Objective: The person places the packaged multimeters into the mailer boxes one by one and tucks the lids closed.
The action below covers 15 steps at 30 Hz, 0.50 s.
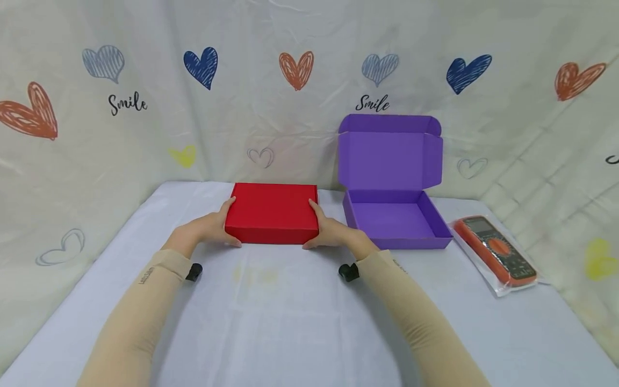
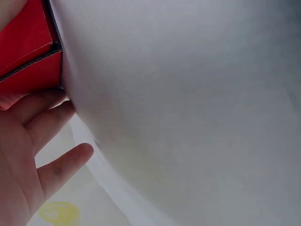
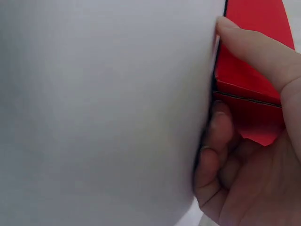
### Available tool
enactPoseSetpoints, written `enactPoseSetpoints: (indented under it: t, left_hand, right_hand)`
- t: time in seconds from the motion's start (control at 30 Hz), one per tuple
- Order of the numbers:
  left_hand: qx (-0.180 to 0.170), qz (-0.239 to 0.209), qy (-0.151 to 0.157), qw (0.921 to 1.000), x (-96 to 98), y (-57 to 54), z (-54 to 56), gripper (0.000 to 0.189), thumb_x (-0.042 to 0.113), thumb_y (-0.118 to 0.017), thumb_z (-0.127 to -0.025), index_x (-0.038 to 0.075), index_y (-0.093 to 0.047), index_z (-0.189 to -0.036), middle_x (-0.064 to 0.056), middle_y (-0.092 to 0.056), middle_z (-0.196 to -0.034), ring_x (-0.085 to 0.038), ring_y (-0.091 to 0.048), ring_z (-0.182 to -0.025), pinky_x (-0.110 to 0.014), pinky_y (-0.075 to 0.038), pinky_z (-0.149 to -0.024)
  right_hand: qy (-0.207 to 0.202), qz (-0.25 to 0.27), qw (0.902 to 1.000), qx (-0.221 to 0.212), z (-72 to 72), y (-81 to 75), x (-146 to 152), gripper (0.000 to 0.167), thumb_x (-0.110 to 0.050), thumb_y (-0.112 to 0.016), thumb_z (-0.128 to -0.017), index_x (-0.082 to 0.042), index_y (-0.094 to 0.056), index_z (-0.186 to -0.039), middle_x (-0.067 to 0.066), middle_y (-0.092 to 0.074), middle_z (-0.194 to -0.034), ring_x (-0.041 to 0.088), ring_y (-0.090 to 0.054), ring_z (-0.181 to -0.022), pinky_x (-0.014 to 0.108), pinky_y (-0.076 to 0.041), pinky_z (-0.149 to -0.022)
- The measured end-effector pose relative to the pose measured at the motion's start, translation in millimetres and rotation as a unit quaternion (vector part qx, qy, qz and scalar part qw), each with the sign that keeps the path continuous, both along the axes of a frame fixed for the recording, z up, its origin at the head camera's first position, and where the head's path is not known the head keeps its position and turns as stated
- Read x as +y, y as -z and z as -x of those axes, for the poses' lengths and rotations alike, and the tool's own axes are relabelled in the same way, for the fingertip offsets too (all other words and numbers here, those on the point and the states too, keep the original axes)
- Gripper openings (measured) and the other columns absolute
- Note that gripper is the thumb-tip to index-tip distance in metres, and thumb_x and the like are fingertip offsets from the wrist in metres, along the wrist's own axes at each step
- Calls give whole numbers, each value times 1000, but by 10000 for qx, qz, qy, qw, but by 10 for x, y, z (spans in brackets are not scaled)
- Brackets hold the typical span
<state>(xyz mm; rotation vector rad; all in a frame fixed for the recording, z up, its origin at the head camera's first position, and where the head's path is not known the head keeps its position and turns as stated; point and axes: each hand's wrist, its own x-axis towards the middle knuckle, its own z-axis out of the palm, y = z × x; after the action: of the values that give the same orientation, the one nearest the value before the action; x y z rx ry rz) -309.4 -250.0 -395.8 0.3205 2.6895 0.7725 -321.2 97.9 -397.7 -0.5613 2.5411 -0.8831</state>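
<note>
A closed red cardboard box [image 1: 272, 209] lies on the white-covered table toward the back. At its left side my left hand [image 1: 211, 226] grips it, thumb at the front corner and fingers along the side wall. My right hand [image 1: 333, 230] holds the opposite side in much the same way. Close up in the left wrist view, the fingers [image 2: 44, 110] touch the box's edge, with one finger spread apart from it. The right wrist view has the thumb [image 3: 256, 47] across the red wall and the other fingers curled at the lower edge. The box's contents are hidden.
Right of the red box stands an open purple box [image 1: 396, 217], lid raised against the backdrop. Farther right lies an orange-and-black multimeter [image 1: 498, 250] in a clear plastic bag. A white curtain with printed hearts [image 1: 296, 70] hangs behind the table.
</note>
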Motion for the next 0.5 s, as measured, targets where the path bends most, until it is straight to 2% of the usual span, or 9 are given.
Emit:
enactPoseSetpoints:
  t: [0.13, 0.37, 0.5]
  left_hand:
    - [0, -114, 40, 9999, -23, 13, -2, 135, 40, -85, -82, 17, 22, -161, -25, -47, -146, -41, -46, -130, -62, -40, -106]
    - [-55, -74, -80, 9999, -48, 12, -27, 132, 46, -82, -84, 17, 21, -162, -28, -42, -150, -43, -43, -133, -63, -39, -106]
    - [-109, -216, -83, 9997, -61, 28, -28, 133, 45, -81, -84, 16, 24, -160, -27, -35, -157, -43, -39, -137, -63, -37, -109]
  right_hand:
    - [29, 230, 9997, -16, 13, 43, -12, 131, -30, -83, -86, -18, 24, -160, 18, -48, -146, 32, -51, -128, 49, -42, -109]
    - [119, 180, 9998, -49, 14, 71, -6, 126, -32, -81, -87, -18, 20, -162, 20, -45, -148, 34, -50, -130, 50, -43, -108]
    - [65, 330, 9994, 18, 21, 78, -1, 130, -31, -82, -87, -17, 25, -160, 18, -46, -147, 33, -52, -127, 49, -43, -107]
